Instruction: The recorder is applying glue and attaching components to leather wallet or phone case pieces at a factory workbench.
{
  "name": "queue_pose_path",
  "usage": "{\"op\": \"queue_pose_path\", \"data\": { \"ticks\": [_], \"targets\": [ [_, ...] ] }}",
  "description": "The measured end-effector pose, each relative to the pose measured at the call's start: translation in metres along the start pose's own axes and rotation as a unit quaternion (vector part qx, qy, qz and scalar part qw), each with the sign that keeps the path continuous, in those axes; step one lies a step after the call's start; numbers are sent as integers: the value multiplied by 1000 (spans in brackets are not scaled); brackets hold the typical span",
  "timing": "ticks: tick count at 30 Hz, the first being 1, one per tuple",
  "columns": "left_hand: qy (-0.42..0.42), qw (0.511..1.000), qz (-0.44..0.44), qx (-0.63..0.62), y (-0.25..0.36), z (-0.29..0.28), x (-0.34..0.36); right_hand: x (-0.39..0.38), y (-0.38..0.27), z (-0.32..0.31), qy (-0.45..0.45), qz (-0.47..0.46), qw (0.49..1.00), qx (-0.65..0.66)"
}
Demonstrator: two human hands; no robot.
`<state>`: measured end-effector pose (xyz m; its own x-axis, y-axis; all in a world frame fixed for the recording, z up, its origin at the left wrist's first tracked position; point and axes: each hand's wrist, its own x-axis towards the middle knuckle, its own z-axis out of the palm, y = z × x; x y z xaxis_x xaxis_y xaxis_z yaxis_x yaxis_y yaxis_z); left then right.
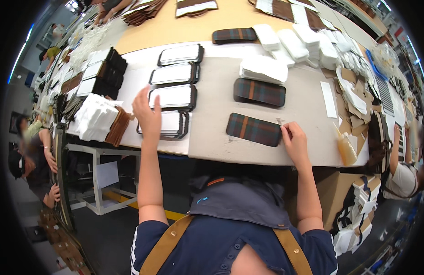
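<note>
My right hand (295, 139) pinches the right end of a dark plaid fabric panel (254, 129) with an orange stripe, which lies near the table's front edge. Over the left end of a row of stacked white panels with black edges (172, 98) hovers my left hand (147, 110), thumb apart from its fingers and nothing in it. Whether it touches the stack below is hard to tell. Behind the pinched panel sits a second plaid stack (259, 92), partly covered by a pile of white pads (263, 69).
White pads (98, 118) and brown pieces (120, 127) are stacked at the table's left edge. Another plaid piece (234, 35) lies farther back. Cardboard scraps (358, 103) and a yellowish container (347, 149) stand at the right. Other people work on both sides.
</note>
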<state>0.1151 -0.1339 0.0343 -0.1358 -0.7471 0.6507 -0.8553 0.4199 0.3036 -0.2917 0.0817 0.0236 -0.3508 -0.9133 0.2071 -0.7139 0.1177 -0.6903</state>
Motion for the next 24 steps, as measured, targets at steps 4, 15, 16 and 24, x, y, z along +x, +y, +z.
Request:
{"op": "queue_pose_path", "data": {
  "ticks": [4, 15, 16, 24],
  "targets": [
    [-214, 945, 151, -194, 99, 1, -38, 8, 3, 0, -7, -36, 999, -35],
    [-345, 888, 249, -175, 152, 1, -95, -34, 73, -110, 291, 11, 928, -234],
    [-341, 891, 249, -170, 153, 2, -95, -47, 88, -129, 320, 56, 902, -286],
    [-294, 912, 210, -193, 183, 16, -83, -96, 159, -171, 267, 259, 928, 16]
  ]
}}
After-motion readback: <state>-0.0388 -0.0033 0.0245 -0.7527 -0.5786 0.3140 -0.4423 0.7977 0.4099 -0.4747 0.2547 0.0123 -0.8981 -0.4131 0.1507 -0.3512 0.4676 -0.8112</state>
